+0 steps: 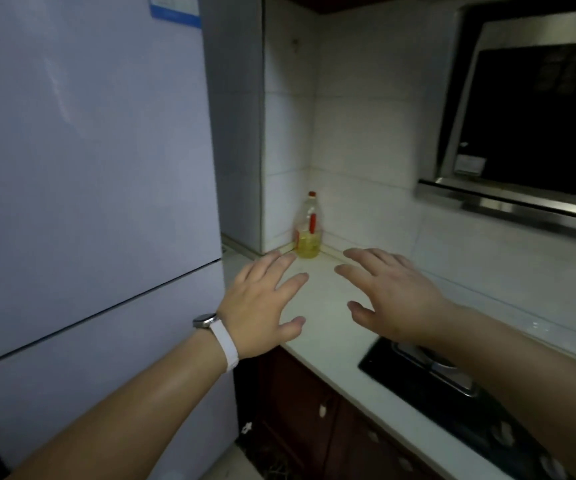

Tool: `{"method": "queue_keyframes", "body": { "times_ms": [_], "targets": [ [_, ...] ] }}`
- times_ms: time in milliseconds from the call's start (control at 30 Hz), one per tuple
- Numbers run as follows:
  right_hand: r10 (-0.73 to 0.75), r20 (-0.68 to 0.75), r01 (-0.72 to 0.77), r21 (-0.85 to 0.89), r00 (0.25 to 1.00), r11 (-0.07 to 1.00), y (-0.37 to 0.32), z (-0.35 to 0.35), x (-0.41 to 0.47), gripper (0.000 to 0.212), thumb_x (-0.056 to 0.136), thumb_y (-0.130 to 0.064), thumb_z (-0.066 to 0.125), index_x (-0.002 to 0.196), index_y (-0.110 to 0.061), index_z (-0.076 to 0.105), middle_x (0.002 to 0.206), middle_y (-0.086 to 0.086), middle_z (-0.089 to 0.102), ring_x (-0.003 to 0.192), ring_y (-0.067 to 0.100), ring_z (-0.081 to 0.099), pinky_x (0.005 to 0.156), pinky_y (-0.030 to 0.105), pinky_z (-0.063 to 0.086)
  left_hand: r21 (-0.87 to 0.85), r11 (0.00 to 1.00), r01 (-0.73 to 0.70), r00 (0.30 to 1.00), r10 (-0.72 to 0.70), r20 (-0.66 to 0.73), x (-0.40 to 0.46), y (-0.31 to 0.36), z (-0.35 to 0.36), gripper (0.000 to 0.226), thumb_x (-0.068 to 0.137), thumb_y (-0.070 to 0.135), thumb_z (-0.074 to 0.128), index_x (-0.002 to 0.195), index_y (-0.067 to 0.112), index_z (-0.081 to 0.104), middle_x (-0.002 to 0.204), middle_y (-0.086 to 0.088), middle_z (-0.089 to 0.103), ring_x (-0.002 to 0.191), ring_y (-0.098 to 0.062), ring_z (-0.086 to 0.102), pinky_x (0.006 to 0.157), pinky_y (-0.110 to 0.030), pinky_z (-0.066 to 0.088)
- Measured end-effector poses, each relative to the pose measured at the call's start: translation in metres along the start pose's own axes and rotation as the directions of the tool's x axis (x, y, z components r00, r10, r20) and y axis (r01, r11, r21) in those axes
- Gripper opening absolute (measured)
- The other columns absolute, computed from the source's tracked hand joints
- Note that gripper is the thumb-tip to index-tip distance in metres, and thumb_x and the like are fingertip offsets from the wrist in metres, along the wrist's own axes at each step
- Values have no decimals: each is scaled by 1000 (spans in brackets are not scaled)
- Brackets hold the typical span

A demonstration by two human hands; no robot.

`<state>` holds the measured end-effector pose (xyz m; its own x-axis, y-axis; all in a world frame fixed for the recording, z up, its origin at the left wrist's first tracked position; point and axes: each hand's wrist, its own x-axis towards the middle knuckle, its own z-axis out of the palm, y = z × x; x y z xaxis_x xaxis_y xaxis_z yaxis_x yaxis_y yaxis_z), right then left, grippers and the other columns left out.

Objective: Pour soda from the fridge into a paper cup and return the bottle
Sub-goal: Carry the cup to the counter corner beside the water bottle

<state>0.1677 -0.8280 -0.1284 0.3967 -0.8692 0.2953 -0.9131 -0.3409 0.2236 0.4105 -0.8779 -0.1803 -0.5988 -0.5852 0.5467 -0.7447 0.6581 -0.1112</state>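
Fridge point(89, 161) at left, both doors closed, seam between upper and lower door unbroken. No soda bottle in view; presumably behind those doors, though not confirmable from here. No paper cup visible anywhere in frame; location unknown. Left hand point(262, 303) held out over the near edge of the surface point(328, 327), fingers spread and straight, holding nothing; pale band with watch point(210, 323) on the wrist. Right hand point(390, 292) held out beside it, well apart from the left, fingers likewise spread and straight, holding nothing. Unclear whether either palm rests on the surface or hovers just above it. Oil bottle point(309, 230) with red cap upright in the tiled corner, beyond the fingertips, apart from both hands; yellow contents low; judged cooking oil, not the soda. Hob point(428, 379) set into the surface at right, partly under the right forearm. Hood point(521, 112) above at upper right. Dark cabinet fronts point(314, 410) below. Lighting dim, fine detail poor. Assessment: task at its very start, nothing yet done. Outstanding: open fridge, take out soda, locate cup, uncap, pour, recap, return bottle, close door. Nearest hand to the fridge door: the left.
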Motion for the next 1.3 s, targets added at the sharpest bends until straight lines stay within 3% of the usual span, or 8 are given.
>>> {"method": "queue_keyframes", "body": {
  "times_ms": [133,400,633,900,1300],
  "targets": [
    [89,-28,-90,-24,996,996,34,-10,-50,56,81,-45,54,132,-24,47,143,5,44,127,28,43,99,45,40,-41,995,-95,995,95,4,36,50,12,68,75,59,55,134,23,56,146,-9,46,135,-31,37,107,-46,34],
    [362,40,-355,-126,931,926,114,-42,-221,53,80,-45,51,129,-25,48,144,5,43,128,29,43,102,43,40,-172,929,-329,942,334,1,107,226,28,67,74,58,55,131,23,59,145,-9,49,136,-31,41,107,-45,35],
    [610,23,-597,-174,792,783,170,-76,-397,53,78,-45,51,128,-26,49,141,4,47,126,27,46,98,42,41,-262,802,-537,836,548,-33,134,411,29,68,73,58,58,131,23,59,143,-10,51,132,-32,45,104,-48,41],
    [758,-6,-743,-199,653,639,200,-103,-572,52,77,-45,52,125,-23,52,138,5,49,123,27,48,96,42,42,-384,640,-666,728,671,-144,137,599,20,62,69,51,61,123,20,64,136,-11,55,120,-29,52,95,-41,44],
    [904,-24,-878,-250,426,408,213,-135,-725,54,83,-45,56,132,-24,48,144,4,43,128,25,42,100,41,37,-442,412,-797,529,828,-183,143,781,15,64,77,56,53,131,22,56,144,-10,49,130,-31,46,103,-47,40]
  ]
}}
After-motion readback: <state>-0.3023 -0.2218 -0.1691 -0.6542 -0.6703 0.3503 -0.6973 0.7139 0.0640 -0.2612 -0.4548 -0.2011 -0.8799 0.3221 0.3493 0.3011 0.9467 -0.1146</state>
